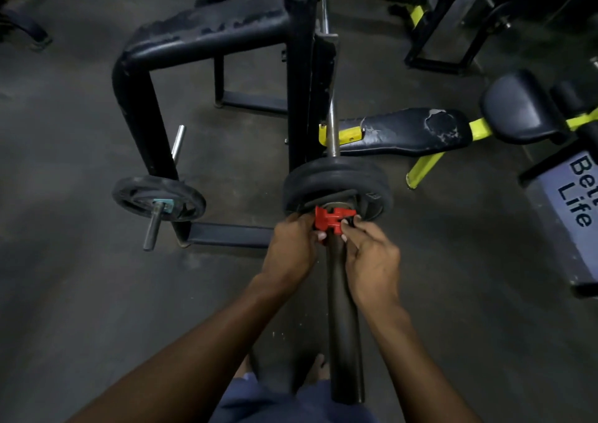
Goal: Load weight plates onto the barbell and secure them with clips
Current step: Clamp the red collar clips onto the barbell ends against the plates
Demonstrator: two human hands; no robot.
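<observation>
Head view: both hands' fingers [348, 228] pinching red clip [333, 220].

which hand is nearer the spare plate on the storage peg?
Left. The left hand grips the red clip on its side toward the spare plate; the right hand is on the clip's far side, farther away.

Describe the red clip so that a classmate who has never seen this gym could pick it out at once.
Find the barbell sleeve, the thick dark tube running up the middle from the person's feet to the stacked weight plates. Just before the plates, the left hand and right hand meet on the red clip. It is the only red thing among black and yellow equipment.
</observation>
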